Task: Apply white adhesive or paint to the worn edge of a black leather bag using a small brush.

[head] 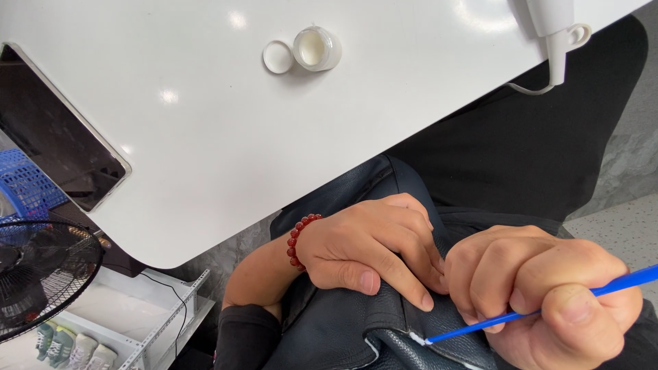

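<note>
**A:** So the right hand (548, 288) is pinching a thin blue applicator stick (548, 307), and its white-coated tip sits right on the edge of a dark leather bag (356, 329) in the person's lap, just below the white table (205, 137). The left hand (370, 250), with its red bead bracelet (296, 240), presses flat on the leather, gripping nothing.

**B:** I'd say short strokes and a steady fold matter most, since those left fingers are touching the right knuckles.

**A:** Up on the table: an open little jar of white cream (317, 48), its lid (278, 57) just beside it. A black fan (41, 274) sits under the table's left side, well apart.
</note>
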